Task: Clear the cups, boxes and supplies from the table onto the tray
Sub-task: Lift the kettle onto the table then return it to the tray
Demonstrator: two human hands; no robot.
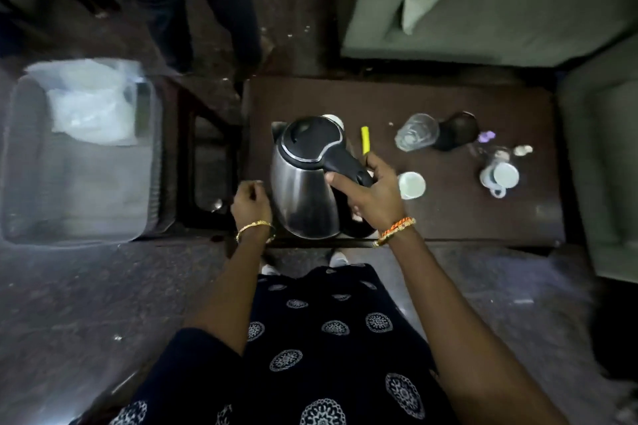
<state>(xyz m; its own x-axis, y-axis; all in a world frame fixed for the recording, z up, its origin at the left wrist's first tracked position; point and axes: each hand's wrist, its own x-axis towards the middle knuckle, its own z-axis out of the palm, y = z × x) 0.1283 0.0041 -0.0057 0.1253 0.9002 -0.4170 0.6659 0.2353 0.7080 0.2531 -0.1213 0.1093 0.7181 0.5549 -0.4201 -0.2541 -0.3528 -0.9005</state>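
Steel electric kettle (303,183) w/ black lid sits at the near left end of the dark wooden table (448,214), and the right hand (371,193) is wrapped tight round its black handle, thumb over the top. Can't tell if the kettle's lifted or resting. Left hand (250,202) is just left of the kettle at the table's left edge, fingers curled into a loose fist, holding nothing I can make out. Just behind the kettle, a white cup (334,121) peeks out, mostly hidden. Yellow sachet (365,140) lies just far of the right hand. Small white cup (411,185) stands right beside that hand. Further right: a clear glass (416,136) on its side touching a dark round object (455,131), too dim to ID, then a white cup on a saucer (500,176) near the right end. Off to the left, well apart, a clear plastic tray (20,162) holds white packets (91,102).
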